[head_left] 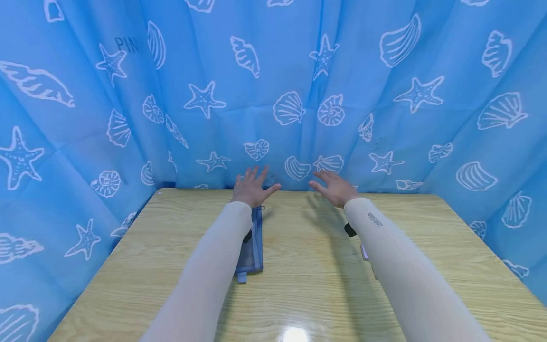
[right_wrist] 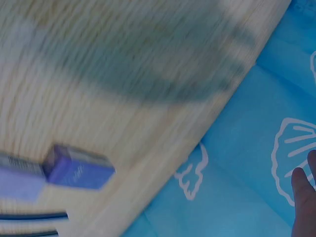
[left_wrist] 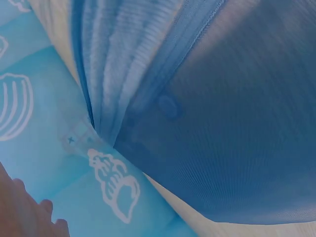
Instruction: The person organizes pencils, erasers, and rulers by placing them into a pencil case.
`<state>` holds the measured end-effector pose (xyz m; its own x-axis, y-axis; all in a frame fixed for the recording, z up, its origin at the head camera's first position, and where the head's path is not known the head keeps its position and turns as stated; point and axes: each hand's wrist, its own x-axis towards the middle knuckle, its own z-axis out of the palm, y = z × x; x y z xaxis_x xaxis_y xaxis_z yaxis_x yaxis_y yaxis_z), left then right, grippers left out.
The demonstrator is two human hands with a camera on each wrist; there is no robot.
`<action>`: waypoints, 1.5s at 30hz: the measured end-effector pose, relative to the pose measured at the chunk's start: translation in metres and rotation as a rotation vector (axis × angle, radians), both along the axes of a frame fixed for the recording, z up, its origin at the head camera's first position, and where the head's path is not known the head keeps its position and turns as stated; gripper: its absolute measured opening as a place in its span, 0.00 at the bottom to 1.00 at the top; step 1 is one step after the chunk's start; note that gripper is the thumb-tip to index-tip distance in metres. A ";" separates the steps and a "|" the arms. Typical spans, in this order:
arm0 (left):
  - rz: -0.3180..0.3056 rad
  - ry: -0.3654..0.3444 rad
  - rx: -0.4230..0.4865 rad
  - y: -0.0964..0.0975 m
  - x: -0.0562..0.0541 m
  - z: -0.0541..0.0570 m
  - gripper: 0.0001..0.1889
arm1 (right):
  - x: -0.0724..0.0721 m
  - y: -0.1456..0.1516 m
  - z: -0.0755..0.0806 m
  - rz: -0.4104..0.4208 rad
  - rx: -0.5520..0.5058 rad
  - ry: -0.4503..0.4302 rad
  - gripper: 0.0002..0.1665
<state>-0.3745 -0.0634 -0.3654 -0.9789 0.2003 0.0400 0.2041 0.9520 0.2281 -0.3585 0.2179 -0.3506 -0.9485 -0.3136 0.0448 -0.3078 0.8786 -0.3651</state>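
Note:
Both arms reach forward over the wooden table in the head view. My left hand (head_left: 250, 190) has its fingers spread and holds nothing, above the far end of a blue mesh zip pouch (head_left: 257, 237). The left forearm hides part of the pouch; in the left wrist view its sheer mesh (left_wrist: 222, 123) fills much of the picture. Thumb and fingers apart, my right hand (head_left: 336, 188) is held near the back edge, also with nothing in it. In the right wrist view a small purple box (right_wrist: 81, 170) lies on the table beside a paler purple box (right_wrist: 19, 182).
Two thin dark sticks (right_wrist: 34, 216) lie near the boxes, mostly hidden by the right arm in the head view. A blue curtain (head_left: 265, 123) with white shell prints hangs round the back and sides of the table (head_left: 295, 285).

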 end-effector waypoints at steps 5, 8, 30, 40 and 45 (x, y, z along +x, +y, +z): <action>-0.018 0.097 0.049 -0.009 0.011 0.009 0.40 | 0.011 0.010 0.003 -0.023 -0.081 -0.027 0.48; 0.007 0.159 0.112 -0.021 0.021 0.014 0.32 | 0.020 0.023 0.005 -0.053 -0.098 -0.041 0.50; 0.084 0.074 0.348 -0.059 0.088 -0.016 0.25 | 0.054 0.084 -0.021 -0.113 -0.129 -0.046 0.34; 0.132 0.065 0.347 -0.051 0.107 -0.022 0.26 | 0.062 0.098 -0.034 -0.087 -0.133 -0.067 0.34; 0.152 0.049 0.317 -0.041 0.114 -0.025 0.29 | 0.066 0.104 -0.042 -0.114 -0.085 -0.125 0.41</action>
